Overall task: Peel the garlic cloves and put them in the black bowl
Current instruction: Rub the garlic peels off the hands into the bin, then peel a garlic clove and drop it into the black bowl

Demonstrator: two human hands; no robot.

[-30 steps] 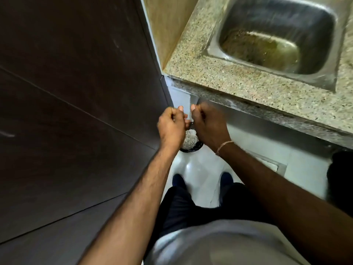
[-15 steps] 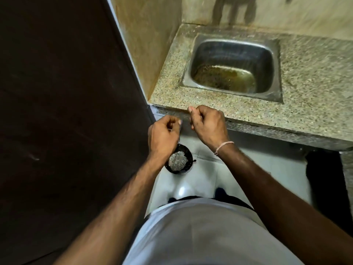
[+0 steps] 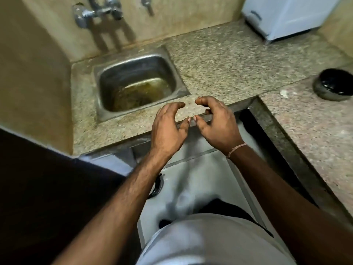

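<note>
1. Head view is showing both hands hanging over the front edge of the counter (image 3: 219, 60), just right of the sink (image 3: 137, 83).
2. Left hand (image 3: 168, 129) is keeping its fingers spread and loosely bent; it is holding nothing that I can see.
3. Right hand (image 3: 217, 121) is doing the same, fingers relaxed and apart, thumb tips of the two hands almost meeting, and no clove is showing between them.
4. Bowl (image 3: 334, 84) is standing far to the right on the side wing of the counter, well apart from both hands. The inside is looking dark and shiny; I cannot tell whether cloves are lying in it.
5. A small white scrap (image 3: 284, 93) is lying just left of the bowl; clove or peel, it is too small to tell.
6. Judging from this, the right hand is the nearer one, and any reach is going to the right and slightly forward, across the corner of the counter.
7. No unpeeled garlic is showing, so where the next clove is coming from is unclear.
</note>
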